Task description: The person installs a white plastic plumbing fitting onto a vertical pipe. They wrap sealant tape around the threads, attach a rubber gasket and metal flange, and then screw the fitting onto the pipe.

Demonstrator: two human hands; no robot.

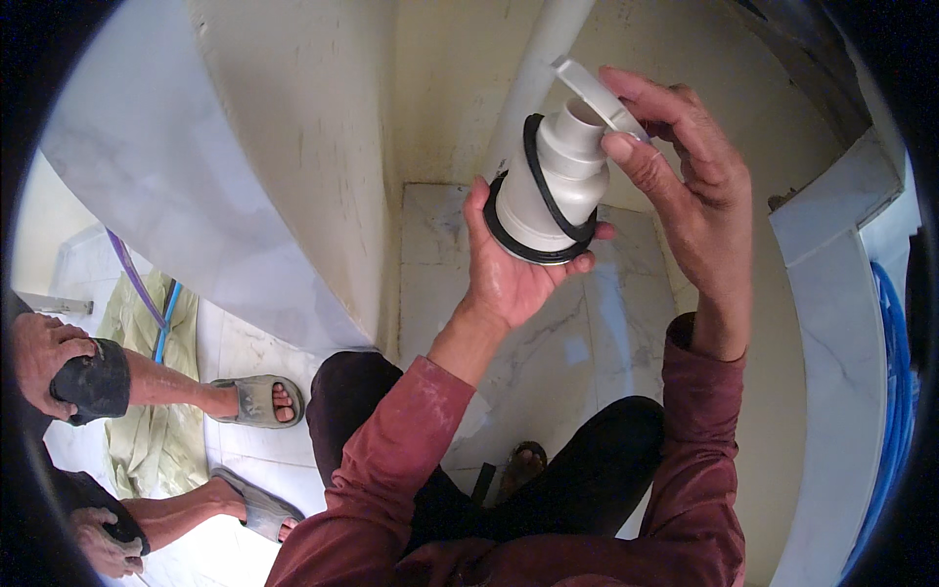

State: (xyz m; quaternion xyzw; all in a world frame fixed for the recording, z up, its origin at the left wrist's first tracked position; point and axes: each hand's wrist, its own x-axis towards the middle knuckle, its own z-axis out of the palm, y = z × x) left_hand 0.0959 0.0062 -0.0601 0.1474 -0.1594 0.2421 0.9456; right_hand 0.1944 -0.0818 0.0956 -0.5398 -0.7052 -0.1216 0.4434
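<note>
My left hand (511, 286) is closed round the lower end of a white plastic pipe fitting (528, 210), which narrows in steps to an open neck at the top. One black rubber ring (540, 184) hangs slantwise about its body, and another black ring (511, 242) circles the wide base. Between thumb and fingers, my right hand (696, 181) pinches a thin white plastic ring (590, 90), seen nearly edge-on. This ring is tilted right beside the fitting's neck; whether the two touch I cannot tell.
Behind the fitting a white pipe (548, 44) runs along the wall. A marble-faced partition (196, 166) stands at left. Beyond it sits another person, with sandalled feet (259, 401) near a pale green sheet (161, 440). Blue hose (885, 411) hangs at far right.
</note>
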